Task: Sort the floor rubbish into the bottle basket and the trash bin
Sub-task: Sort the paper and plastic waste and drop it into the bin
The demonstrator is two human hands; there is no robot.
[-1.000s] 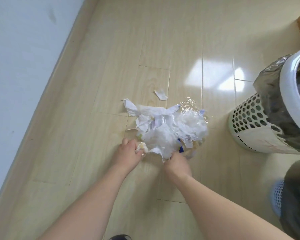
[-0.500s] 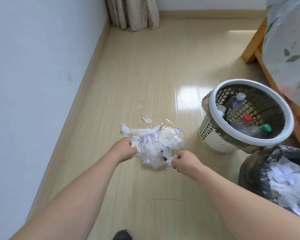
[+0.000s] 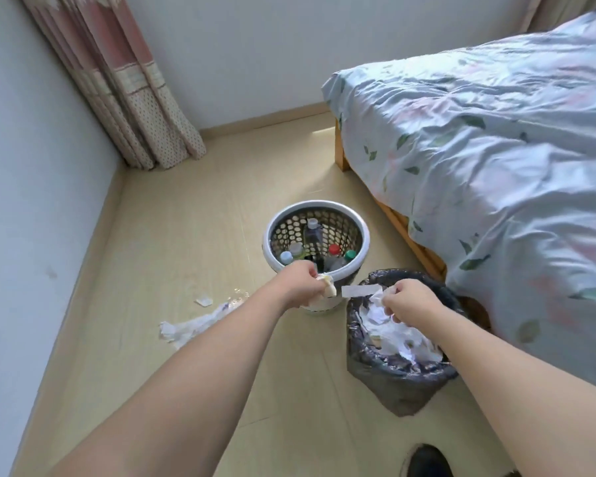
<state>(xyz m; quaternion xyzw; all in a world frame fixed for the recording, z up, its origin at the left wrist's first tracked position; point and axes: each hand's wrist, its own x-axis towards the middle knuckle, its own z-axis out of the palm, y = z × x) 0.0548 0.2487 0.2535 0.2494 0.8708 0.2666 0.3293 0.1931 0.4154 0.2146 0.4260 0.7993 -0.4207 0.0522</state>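
Step in hand: dropping a handful of paper scraps into the trash bin (image 3: 398,383), as I judged it from where the hands were.
Right hand (image 3: 410,301): it was over the bin's mouth, fingers curled down and pinching crumpled white paper (image 3: 375,313) that lay against the heap inside; a flat white paper strip (image 3: 360,290) stuck out to its left.
Left hand (image 3: 298,282): it was curled round a small cream-and-white wad (image 3: 326,285), in front of the near rim of the bottle basket (image 3: 274,235), not yet over the bin.
Doing it well: the left hand's wad looked like paper, so I thought it should travel right to the bin and not be let go over the basket. Both hands would do best to release low, inside the liner, since light scraps drift. The strip sat at the bin's left edge and could have slipped outside.
Trash bin: nearer and to the right, lined with a dark bag, and heaped nearly to the rim with white paper. Pressing the heap down might have been needed.
Bottle basket: white, perforated, just beyond and left of the bin; it held several plastic bottles (image 3: 312,232) standing upright, with red, green, white and pale blue caps showing.
Rubbish left on the floor (image 3: 186,208): a pile of white paper and clear plastic wrap (image 3: 200,320) lay to the left, partly hidden by the left forearm, with one small scrap (image 3: 203,301) just beyond it.
Progress: by my reckoning the bottles were sorted and the paper remained.
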